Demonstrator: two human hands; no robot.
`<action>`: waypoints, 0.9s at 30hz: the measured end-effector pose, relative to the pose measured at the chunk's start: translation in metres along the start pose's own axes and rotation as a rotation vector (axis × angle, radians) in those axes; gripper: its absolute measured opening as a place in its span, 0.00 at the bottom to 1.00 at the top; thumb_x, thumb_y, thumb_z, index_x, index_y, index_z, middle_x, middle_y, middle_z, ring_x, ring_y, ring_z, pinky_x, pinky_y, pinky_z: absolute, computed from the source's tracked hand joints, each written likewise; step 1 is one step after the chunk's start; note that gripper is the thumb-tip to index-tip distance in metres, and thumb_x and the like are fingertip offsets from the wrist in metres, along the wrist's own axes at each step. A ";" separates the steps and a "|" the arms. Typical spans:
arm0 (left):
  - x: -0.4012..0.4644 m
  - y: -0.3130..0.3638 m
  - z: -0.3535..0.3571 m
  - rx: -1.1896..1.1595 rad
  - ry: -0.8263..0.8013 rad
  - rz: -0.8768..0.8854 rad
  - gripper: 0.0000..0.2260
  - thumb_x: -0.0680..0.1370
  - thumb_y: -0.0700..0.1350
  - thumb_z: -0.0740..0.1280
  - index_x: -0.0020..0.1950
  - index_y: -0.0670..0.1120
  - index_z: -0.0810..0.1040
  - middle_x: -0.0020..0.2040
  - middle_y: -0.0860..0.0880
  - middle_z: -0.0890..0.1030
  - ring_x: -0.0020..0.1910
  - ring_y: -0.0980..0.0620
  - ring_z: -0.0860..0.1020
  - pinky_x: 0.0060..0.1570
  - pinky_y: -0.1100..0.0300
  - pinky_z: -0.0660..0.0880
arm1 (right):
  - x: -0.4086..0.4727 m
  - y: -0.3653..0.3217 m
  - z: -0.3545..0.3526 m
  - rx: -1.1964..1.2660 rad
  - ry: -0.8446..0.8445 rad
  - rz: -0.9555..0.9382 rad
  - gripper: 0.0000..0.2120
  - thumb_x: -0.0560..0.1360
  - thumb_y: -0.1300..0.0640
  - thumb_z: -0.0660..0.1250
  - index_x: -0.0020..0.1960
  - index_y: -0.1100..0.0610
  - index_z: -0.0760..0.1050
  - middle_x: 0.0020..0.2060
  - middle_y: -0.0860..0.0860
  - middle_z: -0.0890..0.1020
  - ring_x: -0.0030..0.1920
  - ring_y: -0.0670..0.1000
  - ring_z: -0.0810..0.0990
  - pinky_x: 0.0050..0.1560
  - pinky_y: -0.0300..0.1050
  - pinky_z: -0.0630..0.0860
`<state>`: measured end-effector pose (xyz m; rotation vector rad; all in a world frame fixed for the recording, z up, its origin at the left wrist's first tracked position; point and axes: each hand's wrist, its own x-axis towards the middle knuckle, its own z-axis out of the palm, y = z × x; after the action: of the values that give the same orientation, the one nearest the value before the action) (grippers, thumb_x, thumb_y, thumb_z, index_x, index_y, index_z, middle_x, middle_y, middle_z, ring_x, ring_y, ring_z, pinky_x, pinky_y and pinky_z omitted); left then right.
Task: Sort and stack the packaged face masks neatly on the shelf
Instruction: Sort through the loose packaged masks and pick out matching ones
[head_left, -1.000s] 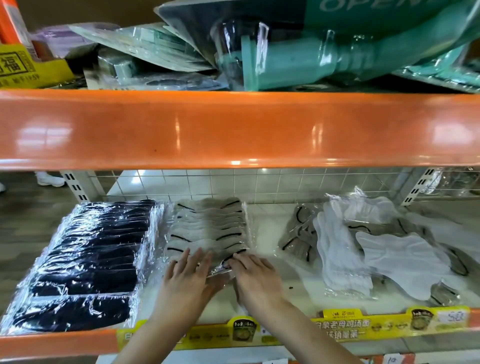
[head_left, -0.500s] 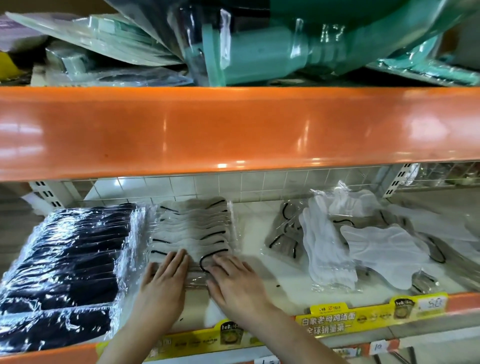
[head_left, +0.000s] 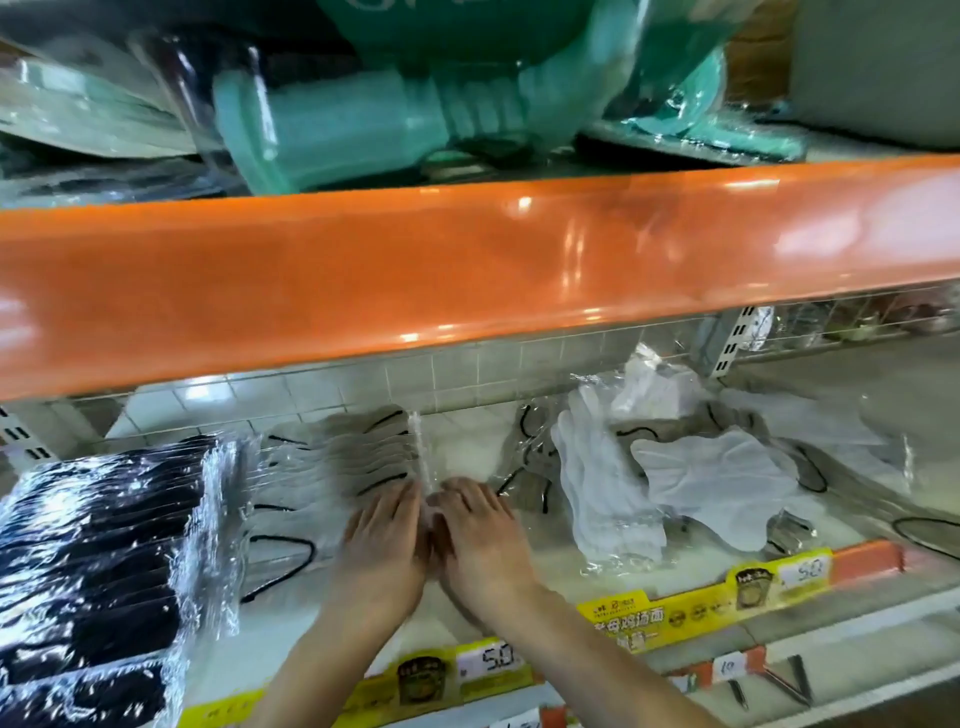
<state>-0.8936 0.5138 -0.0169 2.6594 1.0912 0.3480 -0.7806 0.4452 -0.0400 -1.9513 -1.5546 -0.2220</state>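
Note:
A row of grey face masks in clear packs (head_left: 337, 462) lies on the white shelf (head_left: 467, 447), with black ear loops showing. My left hand (head_left: 387, 540) lies flat on the right end of that row, fingers straight. Beside it and touching it, my right hand (head_left: 480, 540) rests flat by the row's right edge. A stack of black packaged masks (head_left: 98, 561) sits at the left. Loose white and grey mask packs (head_left: 675, 483) lie jumbled to the right.
The orange upper shelf beam (head_left: 467, 280) hangs low over the work area, with teal packaged goods (head_left: 415, 104) on top. A yellow price strip (head_left: 701, 603) runs along the shelf's front edge. A wire grid (head_left: 467, 364) backs the shelf.
Both hands have slid right along the grey row and come together at its right end. The view has shifted and tilted, so the shelf sits further right.

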 end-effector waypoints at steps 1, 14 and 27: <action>0.006 0.013 0.003 -0.039 -0.013 -0.026 0.28 0.76 0.56 0.52 0.71 0.42 0.69 0.71 0.44 0.70 0.68 0.45 0.70 0.66 0.52 0.66 | 0.000 0.010 -0.005 -0.005 -0.001 0.044 0.13 0.68 0.51 0.59 0.47 0.54 0.78 0.49 0.50 0.80 0.48 0.52 0.80 0.43 0.44 0.79; 0.043 0.084 0.062 -0.065 -0.006 -0.161 0.20 0.82 0.48 0.54 0.74 0.46 0.58 0.75 0.46 0.61 0.75 0.46 0.54 0.73 0.53 0.53 | -0.019 0.074 -0.025 -0.166 -0.068 0.263 0.18 0.70 0.51 0.55 0.52 0.56 0.79 0.49 0.51 0.81 0.48 0.54 0.81 0.46 0.45 0.79; 0.039 0.074 0.069 -0.250 0.089 -0.025 0.17 0.81 0.44 0.58 0.70 0.46 0.68 0.66 0.48 0.74 0.67 0.50 0.67 0.65 0.60 0.63 | -0.017 0.082 -0.020 -0.212 -0.024 0.124 0.20 0.57 0.57 0.77 0.48 0.56 0.81 0.43 0.49 0.82 0.44 0.51 0.82 0.45 0.39 0.79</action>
<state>-0.7967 0.4815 -0.0534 2.4292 1.0300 0.5630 -0.7047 0.4108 -0.0627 -2.2132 -1.4685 -0.3239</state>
